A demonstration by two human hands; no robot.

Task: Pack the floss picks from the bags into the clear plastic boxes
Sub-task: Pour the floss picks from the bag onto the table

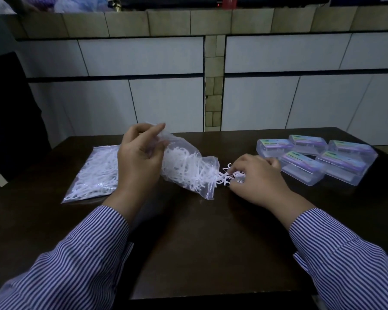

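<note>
My left hand (139, 155) grips the closed end of a clear bag (187, 170) full of white floss picks and holds it tilted, its open mouth pointing right and down toward the table. My right hand (259, 176) is at the bag's mouth, its fingers curled round a small bunch of floss picks (227, 178) that spill out onto the dark table. A second bag of floss picks (94, 173) lies flat to the left, behind my left wrist. Several clear plastic boxes (318, 161) with coloured labels stand closed at the right.
The dark wooden table (199, 231) runs up to a tiled wall at the back. Its left and right edges are near the flat bag and the boxes. Striped sleeves cover both forearms.
</note>
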